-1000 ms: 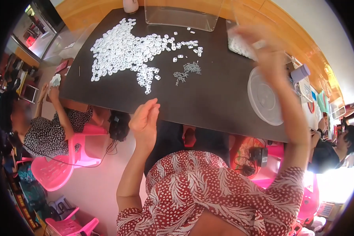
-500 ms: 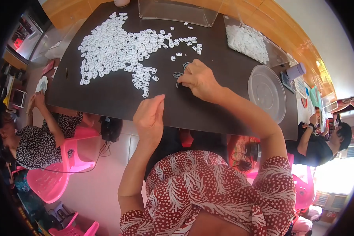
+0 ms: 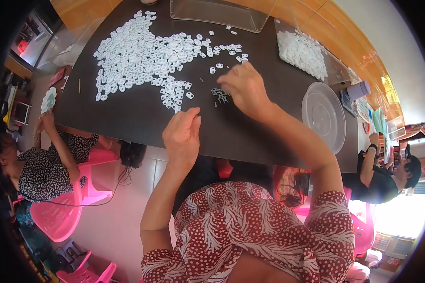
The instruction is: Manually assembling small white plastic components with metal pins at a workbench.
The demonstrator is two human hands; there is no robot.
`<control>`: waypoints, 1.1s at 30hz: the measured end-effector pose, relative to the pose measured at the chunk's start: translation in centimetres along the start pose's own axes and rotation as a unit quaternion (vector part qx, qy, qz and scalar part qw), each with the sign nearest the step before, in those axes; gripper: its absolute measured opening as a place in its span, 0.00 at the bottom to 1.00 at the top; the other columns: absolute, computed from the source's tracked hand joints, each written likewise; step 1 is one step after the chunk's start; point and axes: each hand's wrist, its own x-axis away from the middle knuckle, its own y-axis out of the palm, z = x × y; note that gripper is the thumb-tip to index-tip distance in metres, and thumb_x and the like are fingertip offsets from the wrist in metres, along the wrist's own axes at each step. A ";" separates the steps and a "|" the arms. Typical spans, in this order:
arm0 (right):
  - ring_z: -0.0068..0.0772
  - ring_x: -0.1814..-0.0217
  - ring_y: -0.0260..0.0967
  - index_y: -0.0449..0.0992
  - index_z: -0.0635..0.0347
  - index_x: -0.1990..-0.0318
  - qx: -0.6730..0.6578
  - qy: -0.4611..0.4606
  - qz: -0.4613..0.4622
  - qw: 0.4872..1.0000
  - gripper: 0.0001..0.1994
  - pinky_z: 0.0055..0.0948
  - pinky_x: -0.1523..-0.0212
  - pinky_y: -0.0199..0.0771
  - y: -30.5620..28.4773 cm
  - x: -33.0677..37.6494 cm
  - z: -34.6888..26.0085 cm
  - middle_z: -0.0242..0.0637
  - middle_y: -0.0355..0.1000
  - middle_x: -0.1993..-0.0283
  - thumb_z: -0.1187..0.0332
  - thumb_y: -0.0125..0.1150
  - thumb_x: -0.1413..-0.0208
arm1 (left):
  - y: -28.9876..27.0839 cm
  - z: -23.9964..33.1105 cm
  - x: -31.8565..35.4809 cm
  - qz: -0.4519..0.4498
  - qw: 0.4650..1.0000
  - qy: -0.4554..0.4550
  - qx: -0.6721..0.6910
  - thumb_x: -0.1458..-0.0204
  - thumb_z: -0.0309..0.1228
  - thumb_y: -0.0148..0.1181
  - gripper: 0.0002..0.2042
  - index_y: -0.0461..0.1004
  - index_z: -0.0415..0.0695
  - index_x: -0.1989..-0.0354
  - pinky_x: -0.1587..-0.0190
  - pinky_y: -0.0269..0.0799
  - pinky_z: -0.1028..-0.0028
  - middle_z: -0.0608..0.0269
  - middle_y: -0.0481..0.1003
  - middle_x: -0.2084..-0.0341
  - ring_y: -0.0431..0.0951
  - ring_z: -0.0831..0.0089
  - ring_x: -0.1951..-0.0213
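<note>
A small heap of dark grey metal pins or screws lies on the dark brown table. My right hand is over its right side, fingers curled and slightly blurred; whatever the fingertips may pinch is hidden. Closer to the table's front edge, my left hand is closed with thumb and fingers pressed together, and anything between them is too small to make out. Just beyond it lies a cluster of small white two-holed pieces, joined to a wide spread of similar white oval pieces.
A clear bin stands at the back; another clear container holds white pieces. At right are a round clear lid and a purple cup. Other people sit left and right, near pink plastic chairs.
My right hand has lifted off the grey pins and shifted slightly right, uncovering more of the heap. My left hand stays nearly in place, its pinch held. The whole view has shifted a little.
</note>
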 end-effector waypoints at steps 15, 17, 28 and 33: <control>0.43 0.67 0.63 0.70 0.60 0.79 0.116 -0.046 -0.063 0.990 0.05 0.39 0.68 0.64 4.6 -2.7 1.0 0.38 0.68 0.74 0.78 0.61 0.62 | -0.1 -0.2 0.2 0.012 0.999 -0.010 0.033 0.51 0.19 0.58 0.07 0.75 0.36 0.63 0.72 0.65 0.76 0.62 0.70 0.77 0.69 0.73 0.76; 0.44 0.66 0.63 0.69 0.60 0.78 0.097 -0.052 -0.063 0.992 0.06 0.40 0.67 0.63 4.1 -2.5 1.1 0.39 0.67 0.74 0.80 0.58 0.65 | -0.1 -0.1 0.1 0.012 1.000 0.005 0.018 0.48 0.20 0.58 0.07 0.75 0.35 0.62 0.73 0.62 0.81 0.66 0.69 0.78 0.66 0.81 0.76; 0.43 0.69 0.62 0.69 0.61 0.71 -0.084 -0.045 -0.039 0.995 0.08 0.36 0.70 0.65 -2.2 2.0 -5.7 0.38 0.66 0.72 0.78 0.61 0.58 | -0.2 3.5 -1.1 -0.090 0.867 -0.346 0.346 0.47 0.31 0.60 0.09 0.75 0.36 0.70 0.78 0.62 0.83 0.66 0.73 0.82 0.67 0.83 0.80; 0.42 0.69 0.63 0.69 0.61 0.71 -0.101 -0.047 -0.025 0.993 0.08 0.35 0.69 0.65 -3.0 3.2 -5.9 0.38 0.67 0.72 0.78 0.63 0.60 | -0.3 3.3 -1.3 -0.139 0.799 -0.403 0.423 0.49 0.29 0.61 0.08 0.75 0.35 0.71 0.82 0.58 0.83 0.62 0.74 0.81 0.66 0.81 0.84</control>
